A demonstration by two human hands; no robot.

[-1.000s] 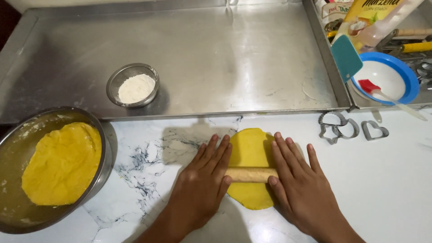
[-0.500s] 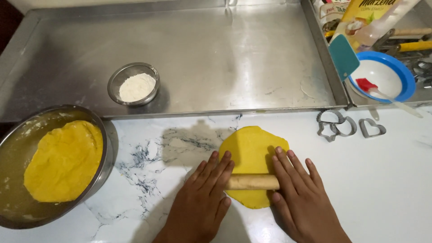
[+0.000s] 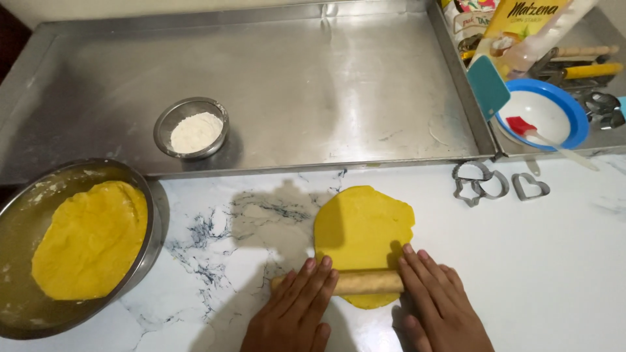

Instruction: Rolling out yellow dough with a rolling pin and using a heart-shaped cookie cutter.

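- The left hand [image 3: 297,313] lies flat and open, fingers stretched out, palm pressing down on the left end of a wooden rolling pin [image 3: 352,282]; it grips nothing.
- The right hand [image 3: 440,306] is open too, fingers spread, resting on the pin's right end.
- The pin lies crosswise over the near end of a flattened sheet of yellow dough [image 3: 363,234], on the marble counter [image 3: 574,261] at about 6 o'clock in the view.
- Compared with a second ago, the pin and both hands sit nearer the person, and the dough sheet is longer and wider, stretching toward 12 o'clock.
- At 9 o'clock a large metal bowl [image 3: 147,215] holds a bigger mass of the same yellow dough; it has not changed.
- At 11 o'clock a small steel bowl of flour [image 3: 192,128] stands on a wide metal tray [image 3: 339,78], as before.
- At 2 o'clock, metal cookie cutters [image 3: 499,184] lie on the counter, well apart from the dough.
- Behind them, a blue-rimmed white bowl [image 3: 567,107] holds a red-tipped spatula.
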